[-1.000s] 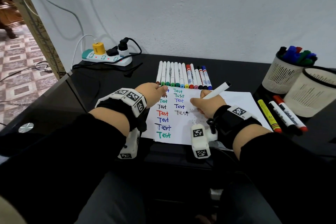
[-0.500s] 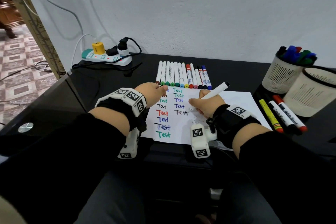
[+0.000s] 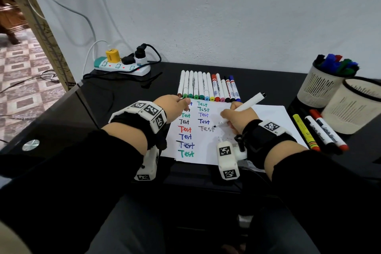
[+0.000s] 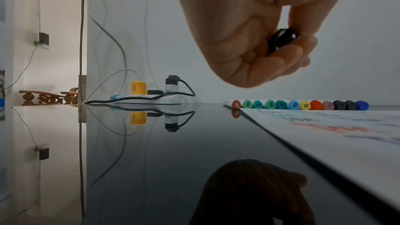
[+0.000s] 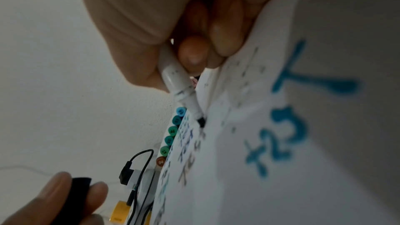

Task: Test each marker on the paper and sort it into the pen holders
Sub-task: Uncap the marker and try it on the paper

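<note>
My right hand (image 3: 237,118) grips a white marker (image 3: 249,102) with a black tip (image 5: 201,121) that touches the white paper (image 3: 266,121) at the end of a faint grey "Test". My left hand (image 3: 175,105) rests at the paper's left edge and pinches the marker's black cap (image 4: 281,39) between thumb and fingers. The paper carries two columns of "Test" words in several colours. A row of capped markers (image 3: 208,87) lies along the paper's far edge. Two pale pen holders stand at the right: the far one (image 3: 319,86) holds several markers, the near one (image 3: 350,113) shows none.
Three markers, yellow (image 3: 305,132), black (image 3: 318,132) and red (image 3: 329,130), lie between the paper and the near holder. A power strip (image 3: 121,67) with plugs and cables sits at the back left of the glossy black table (image 3: 99,101).
The right hand has shifted slightly as the marker tip finished the last stroke of the faint grey "Test". The left hand has stayed put with the cap.
</note>
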Demonstrator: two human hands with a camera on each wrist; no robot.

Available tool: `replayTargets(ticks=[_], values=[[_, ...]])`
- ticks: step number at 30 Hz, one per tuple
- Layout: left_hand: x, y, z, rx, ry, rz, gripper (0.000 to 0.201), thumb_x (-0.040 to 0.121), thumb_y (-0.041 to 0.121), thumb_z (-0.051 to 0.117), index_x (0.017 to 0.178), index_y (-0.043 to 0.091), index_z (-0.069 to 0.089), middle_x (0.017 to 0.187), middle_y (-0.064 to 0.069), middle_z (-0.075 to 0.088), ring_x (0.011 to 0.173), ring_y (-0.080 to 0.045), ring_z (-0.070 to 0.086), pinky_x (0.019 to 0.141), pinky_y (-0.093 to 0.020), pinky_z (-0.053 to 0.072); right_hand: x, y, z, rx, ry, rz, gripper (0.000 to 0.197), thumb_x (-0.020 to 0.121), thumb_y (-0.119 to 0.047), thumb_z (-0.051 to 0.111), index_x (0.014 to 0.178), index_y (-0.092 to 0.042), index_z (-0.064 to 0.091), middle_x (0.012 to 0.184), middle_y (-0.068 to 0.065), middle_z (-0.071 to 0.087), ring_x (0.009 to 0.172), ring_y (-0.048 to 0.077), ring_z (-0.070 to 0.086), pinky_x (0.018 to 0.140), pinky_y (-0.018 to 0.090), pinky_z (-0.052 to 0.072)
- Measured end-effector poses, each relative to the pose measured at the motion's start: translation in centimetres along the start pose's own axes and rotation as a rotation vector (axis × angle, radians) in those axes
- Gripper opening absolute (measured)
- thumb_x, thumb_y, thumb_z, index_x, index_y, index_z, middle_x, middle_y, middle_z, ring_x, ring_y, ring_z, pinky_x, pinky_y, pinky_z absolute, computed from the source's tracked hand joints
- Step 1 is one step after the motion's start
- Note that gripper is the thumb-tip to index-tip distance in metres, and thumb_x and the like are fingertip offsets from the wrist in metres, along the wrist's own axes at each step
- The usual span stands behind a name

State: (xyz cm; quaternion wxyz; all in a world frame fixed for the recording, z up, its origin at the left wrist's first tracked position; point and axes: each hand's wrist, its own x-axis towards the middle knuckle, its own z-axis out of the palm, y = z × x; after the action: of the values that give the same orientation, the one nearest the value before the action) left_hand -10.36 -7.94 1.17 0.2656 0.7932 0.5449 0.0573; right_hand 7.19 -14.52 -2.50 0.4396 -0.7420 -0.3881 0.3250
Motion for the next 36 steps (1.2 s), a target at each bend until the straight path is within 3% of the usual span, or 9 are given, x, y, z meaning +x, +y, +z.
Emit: replayTargets(ticks=[5, 9, 11, 15, 18, 21, 27, 31, 36], values=[[-0.1, 0.0, 0.1, -0.032, -0.001, -0.008, 0.045, 0.100, 0.042, 0.027, 0.114, 0.011, 0.058, 0.082, 0.001, 0.052, 0.084, -0.018, 0.050, 0.075, -0.026, 0.038, 0.1, -0.5, -0.9, 0.288, -0.081, 0.103, 0.037, 0.088, -0.012, 0.060, 0.061, -0.016, 0.035, 0.037, 0.000, 0.037, 0.032, 0.010, 0.024, 0.033, 0.016, 0.021], [-1.2, 0.8, 0.3, -0.050, -0.044, 0.014, 0.043, 0.100, 0.038, 0.034, 0.131, 0.011, 0.047, 0.114, -0.009, 0.057, 0.101, -0.023, 0.055, 0.083, -0.027, 0.040, 0.1, -1.8, -1.7, 0.355, -0.114, 0.064, 0.034, 0.088, -0.024, 0.067, 0.065, -0.019, 0.041, 0.043, 0.000, 0.038, 0.035, 0.009, 0.023, 0.034, 0.016, 0.020], [-2.0, 1.2, 0.3, -0.010, -0.049, 0.066, 0.041, 0.100, 0.033, 0.036, 0.136, 0.015, 0.041, 0.121, -0.007, 0.055, 0.105, -0.020, 0.055, 0.080, -0.024, 0.040, -0.2, -3.2, -2.3, 0.369, -0.126, 0.003, 0.037, 0.086, -0.030, 0.069, 0.064, -0.021, 0.042, 0.045, -0.001, 0.041, 0.036, 0.009, 0.025, 0.035, 0.016, 0.021], [-2.9, 2.1, -0.1, -0.097, -0.043, 0.151, 0.032, 0.099, 0.025, 0.039, 0.129, 0.020, 0.048, 0.094, 0.001, 0.054, 0.066, -0.008, 0.048, 0.054, -0.018, 0.039, -1.2, -6.6, -3.7, 0.435, -0.064, -0.113, 0.045, 0.083, -0.021, 0.072, 0.057, -0.020, 0.035, 0.040, 0.000, 0.038, 0.031, 0.008, 0.023, 0.035, 0.013, 0.018], [-3.7, 3.0, -0.9, -0.248, -0.034, 0.196, 0.024, 0.099, 0.024, 0.040, 0.118, 0.021, 0.055, 0.081, 0.007, 0.052, 0.066, -0.008, 0.046, 0.060, -0.019, 0.041, -2.2, -8.2, -4.3, 0.395, -0.017, -0.195, 0.047, 0.083, -0.016, 0.068, 0.054, -0.018, 0.032, 0.037, -0.002, 0.033, 0.028, 0.008, 0.023, 0.034, 0.013, 0.019], [-5.0, 4.1, -1.4, -0.321, -0.029, 0.254, 0.015, 0.099, 0.023, 0.041, 0.102, 0.026, 0.055, 0.081, 0.009, 0.052, 0.068, -0.005, 0.045, 0.065, -0.017, 0.041, -3.3, -8.8, -4.4, 0.357, 0.001, -0.258, 0.046, 0.083, -0.014, 0.066, 0.052, -0.018, 0.032, 0.036, -0.003, 0.034, 0.028, 0.009, 0.025, 0.035, 0.014, 0.020], [-7.2, 6.7, -2.3, -0.339, 0.001, 0.399, 0.015, 0.098, 0.022, 0.041, 0.102, 0.029, 0.054, 0.077, 0.014, 0.052, 0.070, -0.003, 0.047, 0.080, -0.023, 0.043, -5.3, -9.8, -5.8, 0.363, -0.004, -0.312, 0.046, 0.083, -0.011, 0.065, 0.052, -0.019, 0.032, 0.043, 0.002, 0.036, 0.031, 0.011, 0.026, 0.034, 0.013, 0.020], [-8.3, 8.2, -2.7, -0.349, 0.044, 0.457, 0.018, 0.098, 0.023, 0.042, 0.087, 0.033, 0.052, 0.076, 0.015, 0.053, 0.067, -0.001, 0.050, 0.073, -0.019, 0.043, -6.8, -10.4, -6.6, 0.341, -0.022, -0.330, 0.046, 0.083, -0.011, 0.066, 0.053, -0.019, 0.031, 0.046, 0.006, 0.038, 0.034, 0.013, 0.025, 0.036, 0.014, 0.019], [-8.8, 9.3, -3.3, -0.575, 0.056, 0.444, 0.014, 0.099, 0.018, 0.042, 0.104, 0.018, 0.056, 0.072, 0.007, 0.056, 0.061, -0.005, 0.050, 0.060, -0.014, 0.045, -8.1, -11.0, -8.2, 0.414, -0.099, -0.355, 0.044, 0.088, -0.019, 0.064, 0.056, -0.017, 0.034, 0.043, 0.007, 0.040, 0.030, 0.012, 0.026, 0.035, 0.013, 0.017]])
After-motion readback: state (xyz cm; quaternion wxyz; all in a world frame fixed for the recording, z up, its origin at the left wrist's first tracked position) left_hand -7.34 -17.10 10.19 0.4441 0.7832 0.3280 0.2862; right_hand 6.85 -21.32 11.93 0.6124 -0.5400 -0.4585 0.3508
